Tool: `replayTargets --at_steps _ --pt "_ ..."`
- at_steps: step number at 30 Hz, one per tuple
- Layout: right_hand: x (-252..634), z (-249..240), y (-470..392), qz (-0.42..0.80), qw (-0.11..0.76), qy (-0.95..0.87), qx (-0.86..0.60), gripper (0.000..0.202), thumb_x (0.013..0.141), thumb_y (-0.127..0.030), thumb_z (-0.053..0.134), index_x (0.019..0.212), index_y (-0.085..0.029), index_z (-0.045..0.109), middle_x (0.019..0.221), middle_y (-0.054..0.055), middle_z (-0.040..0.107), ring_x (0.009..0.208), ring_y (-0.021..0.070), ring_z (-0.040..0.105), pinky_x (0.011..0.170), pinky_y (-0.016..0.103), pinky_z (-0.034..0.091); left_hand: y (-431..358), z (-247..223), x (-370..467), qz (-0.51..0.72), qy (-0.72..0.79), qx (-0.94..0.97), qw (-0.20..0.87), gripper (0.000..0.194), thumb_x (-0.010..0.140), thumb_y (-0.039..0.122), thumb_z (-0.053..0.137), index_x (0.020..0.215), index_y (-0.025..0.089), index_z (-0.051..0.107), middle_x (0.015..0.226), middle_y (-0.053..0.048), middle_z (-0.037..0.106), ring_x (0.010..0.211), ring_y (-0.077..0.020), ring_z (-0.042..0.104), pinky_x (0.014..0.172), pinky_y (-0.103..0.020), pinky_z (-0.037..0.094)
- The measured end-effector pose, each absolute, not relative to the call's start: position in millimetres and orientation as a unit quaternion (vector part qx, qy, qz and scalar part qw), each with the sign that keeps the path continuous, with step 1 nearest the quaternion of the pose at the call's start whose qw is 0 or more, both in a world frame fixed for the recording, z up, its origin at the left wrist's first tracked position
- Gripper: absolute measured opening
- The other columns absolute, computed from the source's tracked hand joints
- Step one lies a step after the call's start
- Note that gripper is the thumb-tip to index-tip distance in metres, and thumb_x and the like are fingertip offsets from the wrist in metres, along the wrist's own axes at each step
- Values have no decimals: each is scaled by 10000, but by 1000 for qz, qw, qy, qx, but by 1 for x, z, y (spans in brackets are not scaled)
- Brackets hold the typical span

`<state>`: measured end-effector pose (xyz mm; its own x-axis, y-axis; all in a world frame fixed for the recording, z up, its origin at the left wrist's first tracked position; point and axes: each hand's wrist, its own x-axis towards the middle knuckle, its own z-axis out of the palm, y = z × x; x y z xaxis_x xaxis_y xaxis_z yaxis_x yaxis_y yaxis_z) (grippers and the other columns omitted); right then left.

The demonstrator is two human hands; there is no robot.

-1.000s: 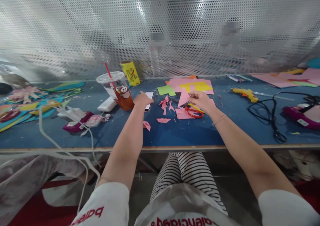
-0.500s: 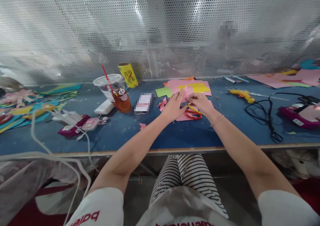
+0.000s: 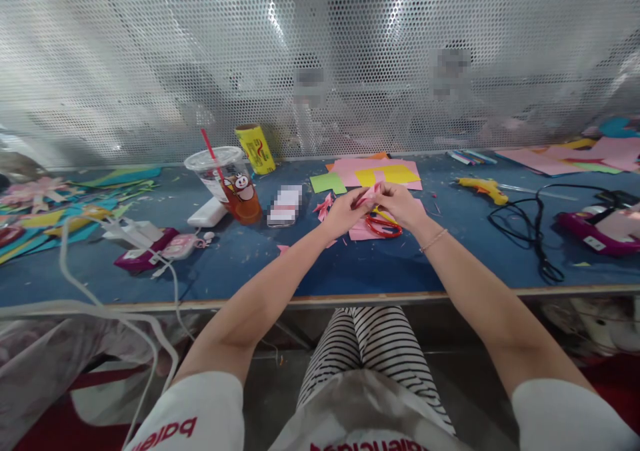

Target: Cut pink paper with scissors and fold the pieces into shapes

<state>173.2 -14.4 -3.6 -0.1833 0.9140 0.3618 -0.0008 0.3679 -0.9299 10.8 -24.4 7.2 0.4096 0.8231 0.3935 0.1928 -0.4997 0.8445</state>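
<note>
Between my two hands is a small piece of pink paper (image 3: 371, 194), pinched by the fingers of both. My left hand (image 3: 346, 211) is closed on its left side and my right hand (image 3: 397, 202) on its right. Scissors with red handles (image 3: 384, 227) lie just below my hands on a pink sheet (image 3: 363, 232). Pink cut scraps (image 3: 324, 206) are beside my left hand. Behind my hands lie a yellow sheet (image 3: 393, 174), a green piece (image 3: 329, 183) and larger pink paper (image 3: 345, 167).
Left of my hands are a phone (image 3: 285, 206), a drink cup (image 3: 233, 191) with a red straw, a yellow roll (image 3: 257, 149) and a purple power strip (image 3: 145, 254). Rightward lie a yellow glue gun (image 3: 484, 188) and a black cable (image 3: 540, 228). A perforated metal screen (image 3: 360, 71) stands behind.
My left hand's fingers were stretched over the pink paper and have now closed on it. The pink piece is folded smaller between both hands.
</note>
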Motion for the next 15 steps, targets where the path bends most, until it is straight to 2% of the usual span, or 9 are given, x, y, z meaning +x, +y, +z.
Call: replayTargets --at_steps 4,9,15 --pt "174 4 -21 396 513 -665 -371 376 667 -464 665 612 -195 409 573 -51 448 508 70 413 502 226 349 -25 11 11 429 298 669 529 353 706 345 639 1001 151 636 904 -57 671 780 -163 647 730 -298 504" --pt "173 7 -24 344 494 -689 -403 337 696 -382 646 620 -208 367 533 -69 376 476 74 399 476 231 334 -26 11 14 487 348 575 558 224 715 357 631 733 133 633 689 -13 633 679 -129 616 704 -294 518" --pt "171 7 -23 349 548 -643 -405 268 692 -340 641 697 -202 412 617 -55 427 515 78 448 505 245 396 -23 14 10 531 322 470 628 212 620 279 718 723 136 601 632 10 609 617 -117 595 705 -329 529"
